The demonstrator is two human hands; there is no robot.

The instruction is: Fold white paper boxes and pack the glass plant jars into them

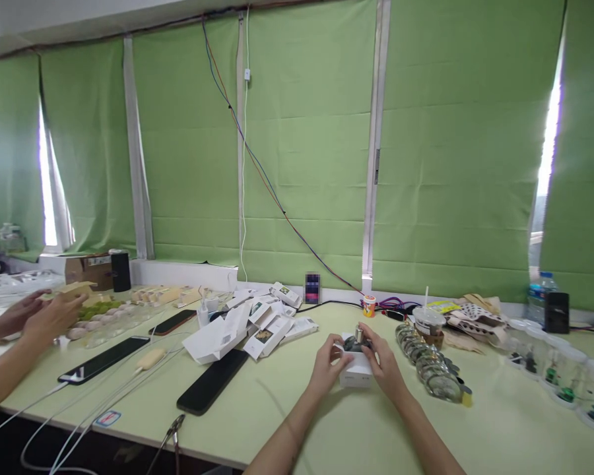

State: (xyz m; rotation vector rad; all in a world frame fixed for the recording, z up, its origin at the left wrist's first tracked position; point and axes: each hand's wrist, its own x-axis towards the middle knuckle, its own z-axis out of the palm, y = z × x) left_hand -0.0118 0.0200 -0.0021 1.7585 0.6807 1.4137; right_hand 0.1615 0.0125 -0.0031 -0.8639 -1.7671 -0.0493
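A small white box [356, 377] stands on the pale green table [257, 429] between my two hands. Dark material and a small metallic cylinder [359, 334] show at its top. My left hand [329, 361] is curled against the box's left side, thumb toward its upper edge. On the right side, my right hand [380, 359] has its fingers bent around the box top and the cylinder. What lies between the fingertips is partly hidden.
Flattened white cartons [272, 330] and a black phone [212, 382] lie left of my hands. Round clear-wrapped items [433, 369], a lidded cup [428, 323] and clear jars [567, 376] sit right. Another person's hands [44, 313] hold something at far left.
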